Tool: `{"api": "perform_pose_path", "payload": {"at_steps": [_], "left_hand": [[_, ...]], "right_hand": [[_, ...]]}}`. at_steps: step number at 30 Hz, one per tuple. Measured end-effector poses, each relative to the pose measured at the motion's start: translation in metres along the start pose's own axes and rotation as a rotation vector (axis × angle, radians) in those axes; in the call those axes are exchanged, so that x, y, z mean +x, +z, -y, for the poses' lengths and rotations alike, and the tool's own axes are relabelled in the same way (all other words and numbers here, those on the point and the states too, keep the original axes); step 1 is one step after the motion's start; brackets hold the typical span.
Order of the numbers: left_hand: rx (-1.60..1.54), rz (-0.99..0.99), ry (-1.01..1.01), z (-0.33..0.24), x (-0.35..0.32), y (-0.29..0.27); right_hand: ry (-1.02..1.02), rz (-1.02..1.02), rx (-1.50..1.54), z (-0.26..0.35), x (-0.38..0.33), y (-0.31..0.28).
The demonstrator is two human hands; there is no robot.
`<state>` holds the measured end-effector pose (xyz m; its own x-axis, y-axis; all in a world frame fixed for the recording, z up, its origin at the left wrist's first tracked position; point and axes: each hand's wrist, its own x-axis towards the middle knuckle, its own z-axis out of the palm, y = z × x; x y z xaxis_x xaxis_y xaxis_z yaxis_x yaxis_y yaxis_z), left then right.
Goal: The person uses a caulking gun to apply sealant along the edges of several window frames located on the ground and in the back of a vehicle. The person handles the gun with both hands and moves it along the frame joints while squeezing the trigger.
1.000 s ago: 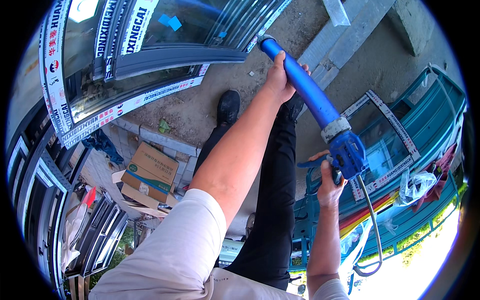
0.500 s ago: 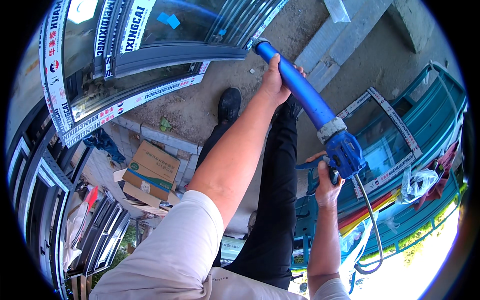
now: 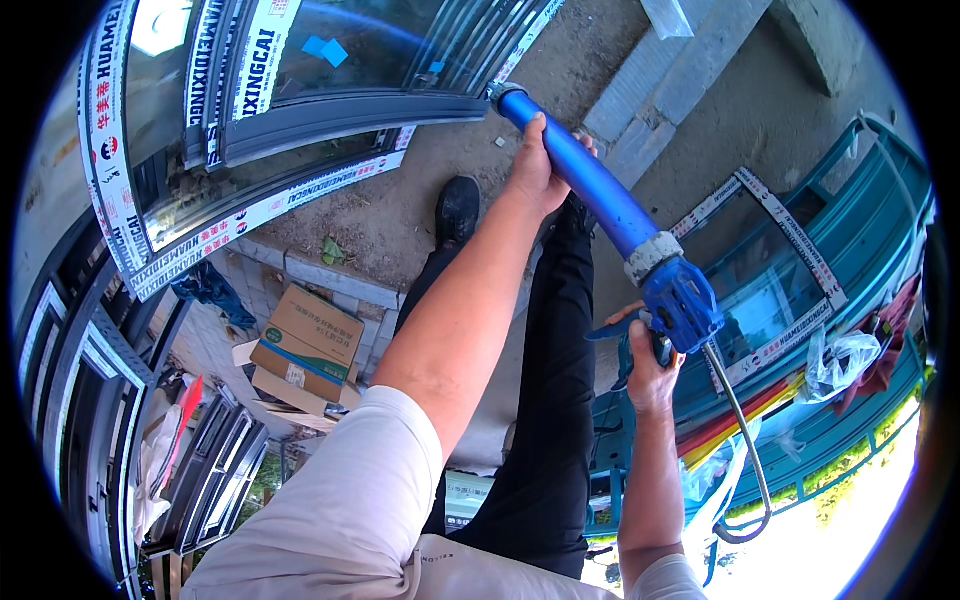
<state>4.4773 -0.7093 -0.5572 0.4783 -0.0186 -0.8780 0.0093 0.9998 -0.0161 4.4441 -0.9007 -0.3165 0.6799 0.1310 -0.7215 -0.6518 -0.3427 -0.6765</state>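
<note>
A long blue caulking gun (image 3: 597,184) slants across the upper middle of the view. My left hand (image 3: 541,172) wraps round its barrel near the front, thumb on top. At the rear, my right hand (image 3: 652,362) closes round the handle beneath the blue trigger housing; part of the grip is hidden by the palm and fingers. A bent metal rod (image 3: 745,440) sticks out behind it. The gun's front end meets, or lies very near, the corner of a dark window frame (image 3: 360,125) at upper left; whether it touches I cannot tell.
Taped glazed frames stand at left, with more dark frames (image 3: 70,420) below. An opened cardboard box (image 3: 312,335) lies on the paving. At right, a teal cart (image 3: 850,260) carries a small glazed sash (image 3: 765,270) and plastic bags. Grey slabs (image 3: 660,85) lie ahead of my feet.
The gun's front has shifted slightly left and down, nearer the frame corner. Both hands moved with it, keeping their grip.
</note>
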Motion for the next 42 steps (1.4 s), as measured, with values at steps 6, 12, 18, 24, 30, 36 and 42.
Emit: {"api": "perform_pose_path", "payload": {"at_steps": [6, 12, 18, 24, 30, 36, 42], "left_hand": [[0.013, 0.017, 0.009, 0.001, -0.001, -0.001], [0.013, -0.026, -0.006, 0.001, -0.003, -0.002], [0.02, -0.03, -0.009, 0.0, -0.004, -0.008], [0.045, -0.086, 0.021, 0.002, -0.011, -0.011], [0.026, -0.104, 0.007, 0.003, -0.009, -0.017], [0.024, -0.121, 0.041, 0.007, -0.006, -0.002], [0.007, -0.098, 0.015, 0.015, 0.023, 0.014]], "right_hand": [[0.03, 0.014, 0.047, 0.003, 0.001, -0.002], [0.053, 0.037, 0.058, -0.005, 0.0, -0.007], [0.054, 0.04, 0.079, -0.004, -0.002, -0.006], [0.061, 0.046, 0.07, -0.003, -0.004, -0.006], [0.077, 0.056, 0.052, 0.001, -0.001, -0.009], [0.062, 0.076, 0.165, 0.014, 0.019, -0.02], [0.168, 0.213, 0.482, 0.031, 0.075, -0.06]]}}
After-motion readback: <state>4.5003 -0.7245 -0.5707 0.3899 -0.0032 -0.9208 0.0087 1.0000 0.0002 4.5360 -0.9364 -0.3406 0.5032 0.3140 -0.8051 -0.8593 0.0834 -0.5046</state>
